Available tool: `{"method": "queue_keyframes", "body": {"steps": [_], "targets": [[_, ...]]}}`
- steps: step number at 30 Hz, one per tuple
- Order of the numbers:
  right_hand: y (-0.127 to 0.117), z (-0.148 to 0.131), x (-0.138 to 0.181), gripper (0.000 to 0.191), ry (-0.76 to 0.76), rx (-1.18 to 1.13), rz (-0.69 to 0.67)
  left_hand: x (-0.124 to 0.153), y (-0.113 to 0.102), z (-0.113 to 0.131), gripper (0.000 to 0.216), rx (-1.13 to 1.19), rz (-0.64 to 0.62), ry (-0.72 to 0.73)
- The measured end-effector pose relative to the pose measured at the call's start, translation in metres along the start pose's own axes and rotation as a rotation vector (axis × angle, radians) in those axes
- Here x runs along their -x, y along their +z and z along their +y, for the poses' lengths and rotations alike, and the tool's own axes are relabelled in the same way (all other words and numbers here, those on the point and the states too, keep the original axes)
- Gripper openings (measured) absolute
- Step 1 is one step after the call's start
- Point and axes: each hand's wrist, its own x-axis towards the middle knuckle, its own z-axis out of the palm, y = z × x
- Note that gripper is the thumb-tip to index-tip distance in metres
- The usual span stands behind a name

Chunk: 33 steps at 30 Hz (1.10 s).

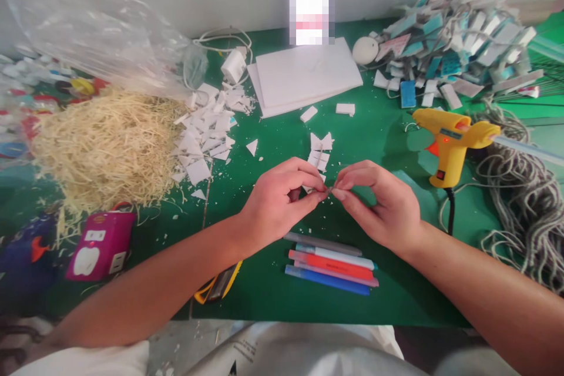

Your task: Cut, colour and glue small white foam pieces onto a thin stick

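My left hand and my right hand meet fingertip to fingertip over the green table, both pinched on a tiny piece I cannot make out. Just behind the fingers lie small white foam pieces. In front of my hands lies a row of several pens, grey, white, red, pink and blue. A yellow utility knife pokes out from under my left forearm.
A yellow glue gun stands at the right, beside a tangle of grey cord. White foam sheets lie at the back. A heap of straw-like shreds and white offcuts fill the left, with a pink box. Stacked tags at back right.
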Motion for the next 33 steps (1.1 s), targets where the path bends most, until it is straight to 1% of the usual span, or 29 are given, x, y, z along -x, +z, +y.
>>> {"method": "queue_keyframes", "body": {"steps": [5,8,10,12,14,16,20,29,33], "targets": [[0.0022,0.0003,0.0035,0.017,0.021,-0.123,0.083,0.0002,0.0007,-0.0008,0.007,-0.003,0.001,0.015],[0.0028,0.0019,0.0066,0.015,0.055,-0.161,0.120,0.0002,0.0008,-0.0012,0.007,-0.009,0.002,0.016],[0.0017,0.0025,0.0073,0.013,0.086,-0.141,0.106,0.0002,0.0005,-0.0015,0.005,-0.006,0.009,0.021],[-0.0001,0.0026,0.0059,0.019,0.092,-0.087,0.052,0.0002,0.0000,-0.0018,0.005,-0.007,0.010,0.021],[-0.0015,0.0024,0.0031,0.024,0.060,-0.032,-0.001,0.0005,-0.0006,-0.0018,0.006,-0.016,-0.002,0.018],[-0.0015,0.0022,0.0002,0.020,0.015,-0.007,-0.022,0.0008,-0.0008,-0.0017,0.006,-0.026,-0.011,0.022],[0.0009,0.0024,-0.0016,0.011,-0.046,0.013,-0.016,0.0011,0.0001,-0.0007,0.007,-0.049,-0.013,0.045],[-0.0047,-0.0029,-0.0008,0.014,-0.059,0.031,0.034,0.0000,0.0002,0.0003,0.007,-0.059,-0.018,0.057],[-0.0049,-0.0023,-0.0013,0.013,-0.065,0.010,0.029,0.0012,0.0002,-0.0008,0.006,-0.053,-0.002,0.080]]}}
